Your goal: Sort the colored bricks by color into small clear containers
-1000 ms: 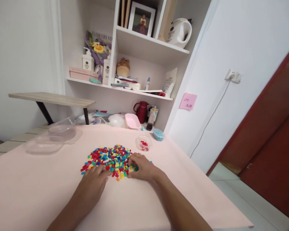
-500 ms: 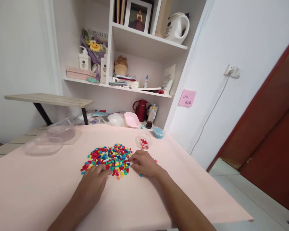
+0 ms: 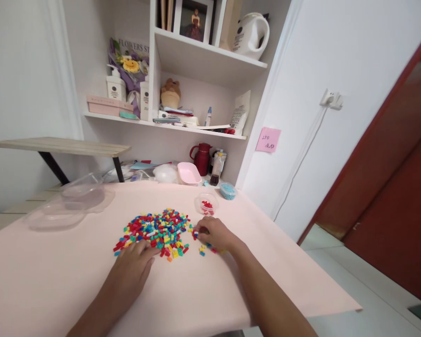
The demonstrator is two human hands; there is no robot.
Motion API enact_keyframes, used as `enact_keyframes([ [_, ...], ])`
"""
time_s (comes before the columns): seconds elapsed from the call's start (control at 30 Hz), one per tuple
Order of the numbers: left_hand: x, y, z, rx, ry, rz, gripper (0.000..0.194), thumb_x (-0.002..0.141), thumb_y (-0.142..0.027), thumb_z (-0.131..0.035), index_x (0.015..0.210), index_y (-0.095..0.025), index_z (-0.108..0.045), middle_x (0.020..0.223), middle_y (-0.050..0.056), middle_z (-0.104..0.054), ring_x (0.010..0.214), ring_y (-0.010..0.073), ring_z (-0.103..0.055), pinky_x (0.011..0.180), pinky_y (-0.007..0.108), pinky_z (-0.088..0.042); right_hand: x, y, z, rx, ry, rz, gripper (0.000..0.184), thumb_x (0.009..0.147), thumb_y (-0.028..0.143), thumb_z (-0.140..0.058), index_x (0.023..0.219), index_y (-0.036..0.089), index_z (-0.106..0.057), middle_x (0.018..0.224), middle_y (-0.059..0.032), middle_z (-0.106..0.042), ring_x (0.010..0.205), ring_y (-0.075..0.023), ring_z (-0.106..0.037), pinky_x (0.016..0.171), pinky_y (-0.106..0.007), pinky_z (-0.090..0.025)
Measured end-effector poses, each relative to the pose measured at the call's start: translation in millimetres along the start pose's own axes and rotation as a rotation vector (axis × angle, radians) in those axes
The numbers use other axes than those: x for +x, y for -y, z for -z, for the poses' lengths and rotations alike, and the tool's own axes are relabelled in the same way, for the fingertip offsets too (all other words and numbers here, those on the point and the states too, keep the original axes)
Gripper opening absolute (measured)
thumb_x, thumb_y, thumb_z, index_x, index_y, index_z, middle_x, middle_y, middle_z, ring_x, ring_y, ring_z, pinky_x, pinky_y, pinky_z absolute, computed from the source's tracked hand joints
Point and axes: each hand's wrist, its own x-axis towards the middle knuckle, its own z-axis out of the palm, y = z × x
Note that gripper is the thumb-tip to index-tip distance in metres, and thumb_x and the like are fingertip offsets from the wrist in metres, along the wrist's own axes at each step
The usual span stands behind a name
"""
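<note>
Bricks (image 3: 154, 227) in mixed colours, heaped on the pink-covered desk (image 3: 182, 299), with a hand at the near edge and another to the right.
The left hand (image 3: 135, 260) lies loosely extended, thumb apart from the fingers, its fingertips at the heap's near left edge; the right hand (image 3: 214, 234) is curled low over a few loose bricks just right of the heap, and whether it grips one I cannot tell. Farther right stand a clear tub (image 3: 198, 206) of red pieces and a container (image 3: 228, 196) of blue ones; clear plastic trays (image 3: 52, 221) sit far left.
</note>
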Motion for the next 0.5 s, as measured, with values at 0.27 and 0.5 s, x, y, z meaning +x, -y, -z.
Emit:
enact_keyframes([
  [0.27, 1.0, 2.8, -2.1, 0.009, 0.000, -0.003, 0.032, 0.089, -0.023, -0.043, 0.102, -0.031, -0.071, 0.100, 0.004, -0.065, 0.099, 0.0227, -0.060, 0.087, 0.040, -0.045, -0.4, 0.0, 5.2, 0.241, -0.078, -0.045, 0.011, 0.079, 0.023, -0.061, 0.080, 0.020, -0.071, 0.079, -0.0005, -0.069, 0.071, -0.0146, -0.061, 0.063, -0.023, -0.045],
  [0.5, 1.7, 3.5, -2.9, 0.020, 0.006, -0.001, 0.033, 0.089, -0.024, -0.042, 0.104, -0.031, -0.071, 0.101, 0.005, -0.066, 0.098, 0.0225, -0.059, 0.087, 0.040, -0.045, 1.3, -6.0, 5.2, 0.132, -0.147, -0.103, 0.017, 0.082, 0.025, -0.056, 0.074, 0.021, -0.071, 0.078, -0.0002, -0.070, 0.069, -0.0150, -0.061, 0.064, -0.024, -0.044],
])
